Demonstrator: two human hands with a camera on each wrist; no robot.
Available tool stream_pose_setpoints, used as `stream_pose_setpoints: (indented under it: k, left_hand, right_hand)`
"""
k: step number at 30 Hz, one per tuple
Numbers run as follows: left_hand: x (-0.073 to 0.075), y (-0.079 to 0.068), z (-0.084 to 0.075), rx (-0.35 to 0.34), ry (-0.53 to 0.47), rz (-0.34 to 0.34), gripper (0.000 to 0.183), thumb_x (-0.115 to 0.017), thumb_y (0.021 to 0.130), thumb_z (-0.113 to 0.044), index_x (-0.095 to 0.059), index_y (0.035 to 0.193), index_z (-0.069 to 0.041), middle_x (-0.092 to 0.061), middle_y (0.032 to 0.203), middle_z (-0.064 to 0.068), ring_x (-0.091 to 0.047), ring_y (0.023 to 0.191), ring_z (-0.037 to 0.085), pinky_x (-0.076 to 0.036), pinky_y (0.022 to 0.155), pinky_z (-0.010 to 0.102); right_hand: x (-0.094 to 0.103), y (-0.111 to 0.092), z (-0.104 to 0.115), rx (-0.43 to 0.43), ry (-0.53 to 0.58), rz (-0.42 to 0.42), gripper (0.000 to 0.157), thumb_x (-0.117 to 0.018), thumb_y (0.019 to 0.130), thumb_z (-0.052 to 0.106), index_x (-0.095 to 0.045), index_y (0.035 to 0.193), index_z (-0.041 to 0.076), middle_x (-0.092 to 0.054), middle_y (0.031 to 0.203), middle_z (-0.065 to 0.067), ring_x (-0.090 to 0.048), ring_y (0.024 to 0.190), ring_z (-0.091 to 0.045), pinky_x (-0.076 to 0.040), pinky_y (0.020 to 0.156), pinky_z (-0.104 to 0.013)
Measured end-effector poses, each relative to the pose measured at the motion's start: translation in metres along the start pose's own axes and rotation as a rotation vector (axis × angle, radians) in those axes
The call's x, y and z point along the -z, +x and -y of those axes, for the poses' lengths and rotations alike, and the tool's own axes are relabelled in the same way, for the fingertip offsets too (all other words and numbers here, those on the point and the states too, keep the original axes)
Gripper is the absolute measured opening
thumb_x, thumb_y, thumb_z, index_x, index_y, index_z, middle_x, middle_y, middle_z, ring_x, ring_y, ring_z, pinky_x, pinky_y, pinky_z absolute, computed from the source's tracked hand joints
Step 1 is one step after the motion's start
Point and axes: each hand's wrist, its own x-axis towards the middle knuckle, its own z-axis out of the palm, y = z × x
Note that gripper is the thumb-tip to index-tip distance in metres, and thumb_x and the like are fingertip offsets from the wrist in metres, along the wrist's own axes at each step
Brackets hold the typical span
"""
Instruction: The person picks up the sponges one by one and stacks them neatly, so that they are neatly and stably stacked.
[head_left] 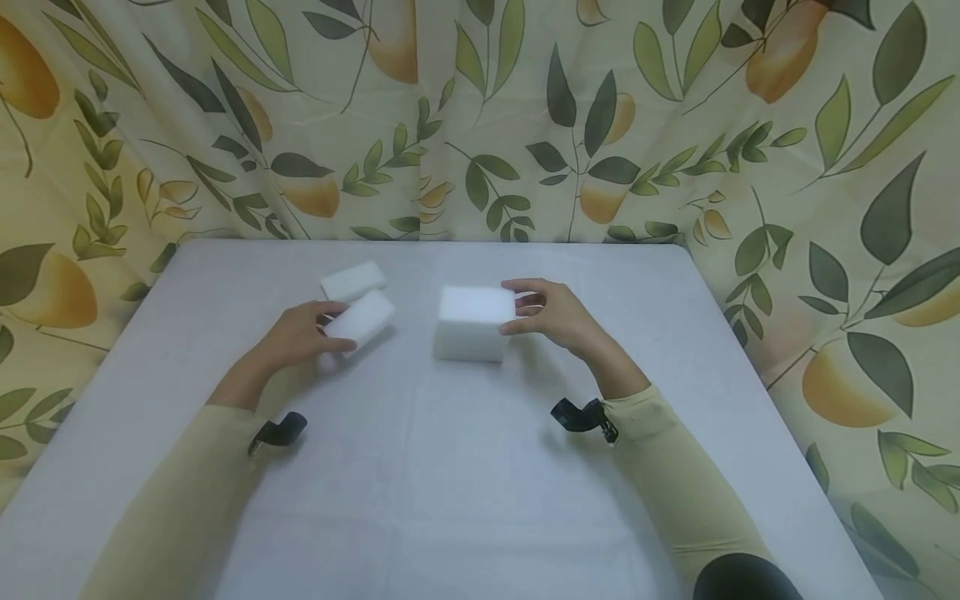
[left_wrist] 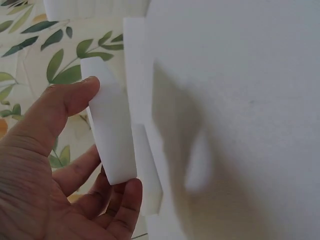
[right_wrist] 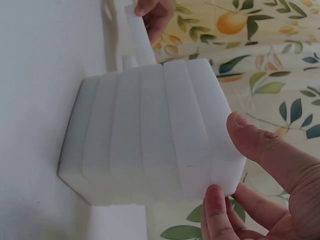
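In the head view my left hand (head_left: 300,335) grips a white sponge (head_left: 363,318) by its near end, thumb on one side and fingers on the other. The sponge is raised and tilted over the table. Just behind it a second white sponge (head_left: 352,282) lies on the table. To the right stands a stack of several white sponges (head_left: 471,329), its layers clear in the right wrist view. My right hand (head_left: 558,315) holds this stack at its right side near the top, thumb and fingertips on the uppermost sponge (right_wrist: 215,120).
A white cloth covers the table (head_left: 450,483). A curtain with leaf and fruit print (head_left: 525,117) hangs behind the table and at its sides. Black wrist cameras sit at both sleeves, and a black rounded thing (head_left: 746,579) shows at the bottom right.
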Motion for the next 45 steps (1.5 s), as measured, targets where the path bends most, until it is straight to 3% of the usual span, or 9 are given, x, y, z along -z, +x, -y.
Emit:
stream_pose_setpoints:
  k: [19,27,36,45]
  left_hand:
    - [0.018,0.016,-0.037,-0.076,-0.020,0.003,0.074,-0.078,0.082,-0.036,-0.049,0.144,-0.009,-0.055,0.135,0.019,-0.055,0.119,0.034,-0.051,0.092,0.046]
    - [0.023,0.026,-0.063,-0.141,-0.066,-0.006,0.071,-0.080,0.080,-0.035,-0.053,0.142,-0.013,-0.061,0.126,0.013,-0.060,0.113,0.030,-0.053,0.087,0.042]
    - [0.028,0.035,-0.093,-0.230,-0.047,-0.004,0.069,-0.082,0.078,-0.032,-0.056,0.140,-0.013,-0.062,0.124,0.009,-0.060,0.111,0.028,-0.052,0.091,0.042]
    - [0.024,0.041,-0.110,-0.319,-0.030,0.019,0.065,-0.081,0.078,-0.028,-0.059,0.136,-0.009,-0.062,0.127,0.009,-0.055,0.115,0.025,-0.047,0.099,0.042]
  right_hand:
    - [-0.001,0.001,-0.001,0.002,0.010,-0.010,0.071,-0.087,0.075,0.020,-0.055,0.139,0.013,-0.060,0.131,-0.015,-0.058,0.121,-0.030,-0.049,0.102,-0.047]
    - [0.000,0.002,-0.003,0.007,0.022,-0.009,0.070,-0.087,0.074,0.020,-0.057,0.137,0.013,-0.061,0.129,-0.015,-0.059,0.120,-0.030,-0.049,0.101,-0.047]
    - [-0.002,0.004,-0.005,0.018,0.024,-0.010,0.071,-0.087,0.075,0.021,-0.056,0.138,0.014,-0.058,0.132,-0.013,-0.056,0.121,-0.029,-0.049,0.102,-0.047]
    - [-0.002,0.003,-0.005,0.032,0.033,-0.013,0.070,-0.087,0.075,0.022,-0.056,0.137,0.014,-0.057,0.135,-0.011,-0.056,0.122,-0.028,-0.048,0.102,-0.046]
